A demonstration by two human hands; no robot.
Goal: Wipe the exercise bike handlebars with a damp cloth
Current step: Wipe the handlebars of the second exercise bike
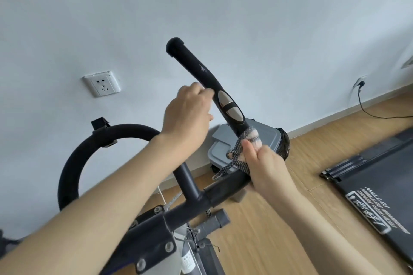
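Observation:
The right handlebar (196, 67) of the exercise bike is a black padded tube that rises toward the wall, with a metal pulse sensor (230, 107) set in it. My right hand (266, 167) grips a checked grey and pink cloth (243, 147) wrapped round the lower bend of this bar. My left hand (190, 114) is beside the bar just left of the sensor, fingers curled toward it; whether they touch the bar is unclear. The left handlebar (89, 147) curves in a black loop at the left.
A grey lidded bin (223, 143) with a black bag stands against the wall behind the bar. A treadmill deck (380, 185) lies on the wooden floor at the right. A wall socket (101, 83) is at the left, a plugged cable (366, 105) at the right.

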